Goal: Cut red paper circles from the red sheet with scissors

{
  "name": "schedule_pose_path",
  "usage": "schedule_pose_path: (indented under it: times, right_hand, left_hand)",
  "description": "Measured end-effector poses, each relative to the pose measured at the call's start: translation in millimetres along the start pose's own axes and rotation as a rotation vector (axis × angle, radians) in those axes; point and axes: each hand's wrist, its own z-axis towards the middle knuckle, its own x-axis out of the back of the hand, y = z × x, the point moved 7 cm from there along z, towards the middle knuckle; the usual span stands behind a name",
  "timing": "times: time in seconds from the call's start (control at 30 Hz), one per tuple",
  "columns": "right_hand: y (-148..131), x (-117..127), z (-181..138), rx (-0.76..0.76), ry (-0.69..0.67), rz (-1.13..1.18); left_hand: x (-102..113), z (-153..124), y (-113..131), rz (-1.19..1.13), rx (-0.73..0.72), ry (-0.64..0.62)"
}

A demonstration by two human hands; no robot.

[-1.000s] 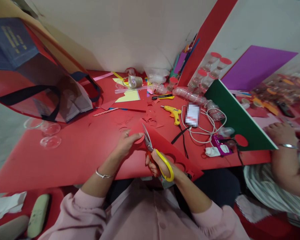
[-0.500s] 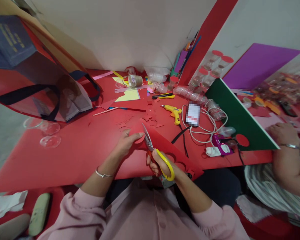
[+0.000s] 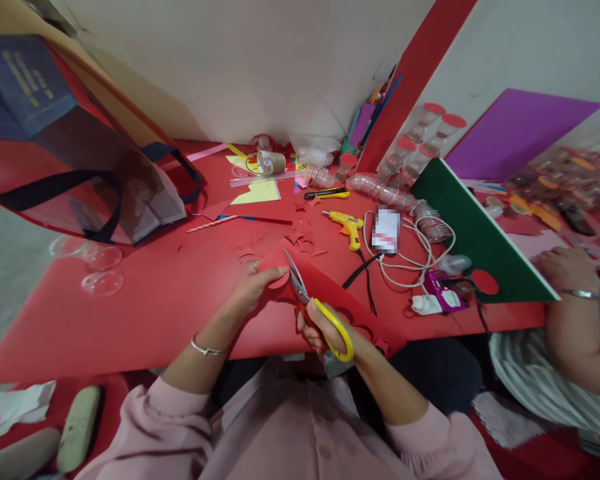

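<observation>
My left hand (image 3: 254, 283) is closed on a sheet of red paper (image 3: 325, 280), with the thumb pressed over a rounded edge. Scissors (image 3: 299, 283) with a yellow and red handle are in my right hand (image 3: 325, 327), fingers wrapped through the loops. Their blades lie against the paper beside my left thumb, pointing away from me. Round holes show in the part of the sheet near my right wrist. Small red paper scraps (image 3: 300, 237) lie on the table just beyond my hands.
A yellow glue gun (image 3: 347, 227), a cutter knife (image 3: 326, 193) and coiled white cable (image 3: 405, 281) lie ahead to the right. Clear plastic lids (image 3: 101, 283) and a large bag (image 3: 95, 167) are left. A green board (image 3: 480, 233) stands before another person's arm (image 3: 573, 287).
The scissors' handle and my right hand have shifted slightly to the right. My left hand stays in place on the paper.
</observation>
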Motion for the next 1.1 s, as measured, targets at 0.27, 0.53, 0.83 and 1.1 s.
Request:
schedule_pose_path:
  times: [0.27, 0.53, 0.83, 1.1]
  right_hand:
    - [-0.9, 0.1, -0.6, 0.008, -0.022, 0.004]
    - [-0.5, -2.4, 2.3, 0.016, -0.015, 0.013]
    - [-2.4, -0.5, 2.6, 0.016, -0.014, -0.005]
    - [0.6, -1.5, 2.1, 0.012, -0.023, 0.008]
  left_hand:
    - [-1.3, -0.8, -2.3, -0.004, 0.012, -0.032]
    - [1.5, -0.9, 1.5, -0.015, 0.017, 0.015]
    - [0.3, -2.2, 2.2, -0.021, 0.016, 0.029]
    - [2.8, -0.1, -0.6, -0.023, 0.006, -0.013]
